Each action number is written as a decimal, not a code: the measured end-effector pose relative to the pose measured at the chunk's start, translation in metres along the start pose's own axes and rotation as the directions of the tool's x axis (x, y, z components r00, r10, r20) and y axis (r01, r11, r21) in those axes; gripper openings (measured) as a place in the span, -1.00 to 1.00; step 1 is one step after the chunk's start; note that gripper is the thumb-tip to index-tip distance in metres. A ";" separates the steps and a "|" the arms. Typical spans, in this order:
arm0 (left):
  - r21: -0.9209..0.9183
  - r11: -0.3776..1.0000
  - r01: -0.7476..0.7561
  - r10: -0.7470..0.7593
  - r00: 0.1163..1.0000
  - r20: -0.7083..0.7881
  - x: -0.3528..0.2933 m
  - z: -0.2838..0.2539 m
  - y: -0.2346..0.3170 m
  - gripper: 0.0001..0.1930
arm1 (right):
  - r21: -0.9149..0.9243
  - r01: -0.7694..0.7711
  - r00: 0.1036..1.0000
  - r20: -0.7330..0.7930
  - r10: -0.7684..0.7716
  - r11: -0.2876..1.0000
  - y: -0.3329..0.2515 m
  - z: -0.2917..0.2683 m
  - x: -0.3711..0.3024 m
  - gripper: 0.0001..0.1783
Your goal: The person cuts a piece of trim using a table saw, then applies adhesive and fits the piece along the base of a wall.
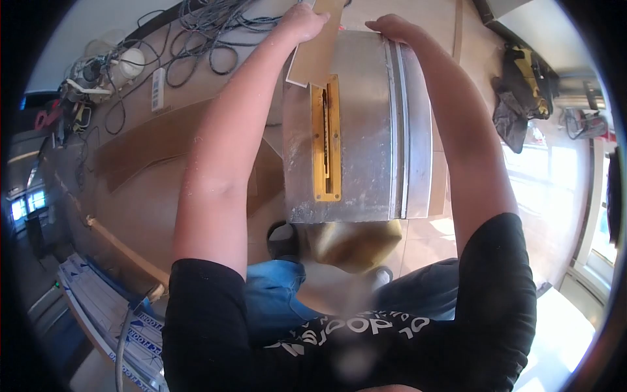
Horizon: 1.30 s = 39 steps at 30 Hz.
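Note:
A table saw with a bare metal top stands in front of me. Set into it is a yellow throat plate, with a toothed blade showing in its slot. My left hand grips the left edge of a brown plank at the far end. The plank's near end lies over the far left of the top, close to the throat plate. My right hand is closed over the far end of the long metal fence, to the right of the blade; its fingertips are partly hidden.
Tangled grey cable lies on the floor at the far left, near brown cardboard. A yellow and black bag sits at the far right. Flooring packs are stacked at the near left. A gold-coloured block is beneath the saw's front edge.

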State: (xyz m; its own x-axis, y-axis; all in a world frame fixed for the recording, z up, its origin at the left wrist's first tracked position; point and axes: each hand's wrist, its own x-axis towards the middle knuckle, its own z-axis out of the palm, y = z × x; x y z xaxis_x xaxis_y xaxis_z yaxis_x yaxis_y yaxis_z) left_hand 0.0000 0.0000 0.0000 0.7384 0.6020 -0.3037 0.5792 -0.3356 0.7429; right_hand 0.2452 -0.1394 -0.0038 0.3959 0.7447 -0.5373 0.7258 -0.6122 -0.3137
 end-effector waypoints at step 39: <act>0.569 0.814 -0.116 0.372 0.857 -0.358 -0.120 0.015 -0.015 -0.40 | -0.091 0.383 0.586 -0.745 -0.318 0.919 -0.143 0.108 -0.140 -0.59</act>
State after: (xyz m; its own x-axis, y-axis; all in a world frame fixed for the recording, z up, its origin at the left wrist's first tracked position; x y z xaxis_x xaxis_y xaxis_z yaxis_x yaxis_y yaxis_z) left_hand -0.0923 -0.0778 0.0166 0.7245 0.6502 0.2290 0.5827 -0.7551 0.3004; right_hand 0.0258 -0.1846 0.0319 0.4207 0.8291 0.3683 0.8699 -0.2534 -0.4232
